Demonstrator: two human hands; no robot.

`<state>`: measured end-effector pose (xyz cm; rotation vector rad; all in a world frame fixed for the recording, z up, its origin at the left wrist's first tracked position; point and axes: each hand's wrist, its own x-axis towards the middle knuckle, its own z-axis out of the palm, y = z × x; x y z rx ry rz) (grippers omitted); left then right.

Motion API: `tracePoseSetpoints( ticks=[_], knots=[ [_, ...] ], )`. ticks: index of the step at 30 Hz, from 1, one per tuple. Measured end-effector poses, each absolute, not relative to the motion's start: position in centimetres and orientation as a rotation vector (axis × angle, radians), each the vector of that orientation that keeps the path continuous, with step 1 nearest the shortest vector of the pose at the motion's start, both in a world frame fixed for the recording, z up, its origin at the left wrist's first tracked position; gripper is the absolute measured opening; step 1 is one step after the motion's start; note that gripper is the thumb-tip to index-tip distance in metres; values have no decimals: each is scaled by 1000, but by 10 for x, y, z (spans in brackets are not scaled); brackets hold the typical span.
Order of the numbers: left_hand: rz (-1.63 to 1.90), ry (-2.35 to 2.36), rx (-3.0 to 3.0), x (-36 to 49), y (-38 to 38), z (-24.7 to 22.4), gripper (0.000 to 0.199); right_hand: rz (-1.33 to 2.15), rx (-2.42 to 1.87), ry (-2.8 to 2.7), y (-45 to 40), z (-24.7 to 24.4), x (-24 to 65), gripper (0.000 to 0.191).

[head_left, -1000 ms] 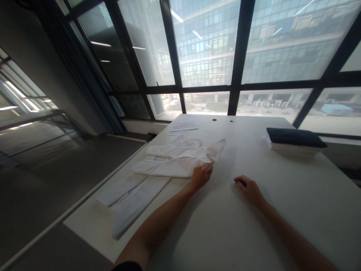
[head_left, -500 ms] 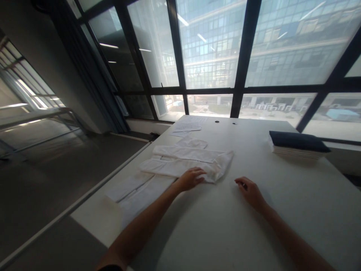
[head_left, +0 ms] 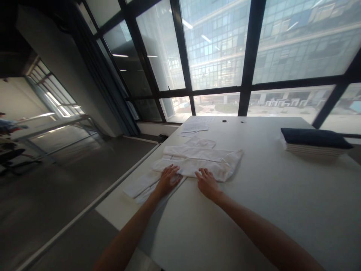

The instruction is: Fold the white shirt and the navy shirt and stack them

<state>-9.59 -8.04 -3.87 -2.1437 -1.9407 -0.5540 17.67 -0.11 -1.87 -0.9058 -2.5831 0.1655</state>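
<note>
A white cloth garment (head_left: pixel 194 153) lies flat and partly folded on the white table (head_left: pixel 254 210), with a long dark line running across it. Its lower left portion (head_left: pixel 141 185) spreads out toward the table's left edge. My left hand (head_left: pixel 169 180) rests on the near left part of the cloth, fingers apart. At the near edge, right of centre, my right hand (head_left: pixel 207 182) touches the cloth with its fingers spread. Neither hand visibly grips the fabric.
Printed papers (head_left: pixel 194 126) lie at the table's far left. On the right sits a stack of folded cloth (head_left: pixel 316 141), dark on top and white below. Large windows (head_left: pixel 214 45) stand behind the table. A person (head_left: pixel 7 122) is at another table on the far left.
My left hand has slid left along the cloth. My right hand has come from the bare table on the right onto the cloth's near edge. The camera view has turned slightly left.
</note>
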Motion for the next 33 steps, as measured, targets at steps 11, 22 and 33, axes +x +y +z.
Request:
tracePoseSetpoints(
  ticks=[11,22,33],
  knots=[
    [-558,-2091,-1908,-97,-78,-43,88,-5,-1106,-2740,19,-16,212,27],
    [-593,-2099,-1955,-101,-74,-46,85,-85,-1568,-2299,89,-47,406,22],
    [-335,-1832,-2314,-63,-42,-36,54,103,-1519,-2132,52,-38,343,39]
  ],
)
